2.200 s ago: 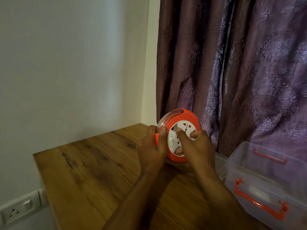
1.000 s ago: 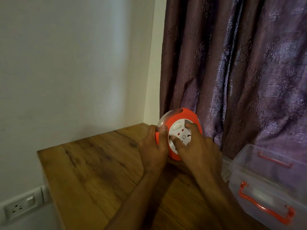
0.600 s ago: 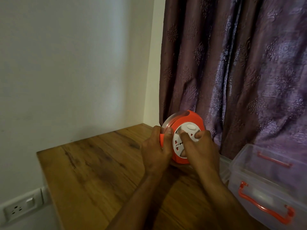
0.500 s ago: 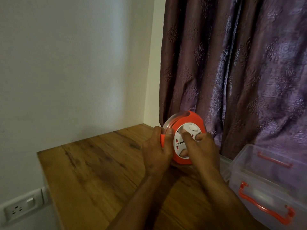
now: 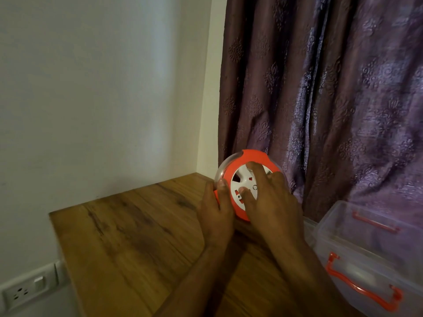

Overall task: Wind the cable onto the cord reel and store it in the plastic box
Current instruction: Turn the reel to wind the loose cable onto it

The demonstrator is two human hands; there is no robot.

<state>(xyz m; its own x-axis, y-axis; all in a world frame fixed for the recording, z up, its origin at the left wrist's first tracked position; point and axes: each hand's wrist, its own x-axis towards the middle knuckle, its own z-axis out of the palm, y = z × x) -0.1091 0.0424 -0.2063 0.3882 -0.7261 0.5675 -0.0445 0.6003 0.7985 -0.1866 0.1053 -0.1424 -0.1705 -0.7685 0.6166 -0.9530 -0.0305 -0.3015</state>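
Note:
An orange cord reel [image 5: 235, 165] with a white socket face and a clear back shell stands on edge at the far side of the wooden table [image 5: 128, 236]. My left hand [image 5: 216, 211] grips its left rim, thumb on the orange edge. My right hand [image 5: 272, 202] lies over the white face, its fingers pressed on the hub. No loose cable shows. The clear plastic box [image 5: 370, 252] with orange latches sits open at the right, just beyond my right forearm.
A purple patterned curtain [image 5: 320, 99] hangs directly behind the reel and box. A white wall meets the table's left and far edges, and a wall socket [image 5: 27, 291] sits low at the left, below the table's edge.
The white hub has turned under my right fingers, its socket holes and button shifting round. My right hand has slid up across the face. The left hand keeps its grip on the rim.

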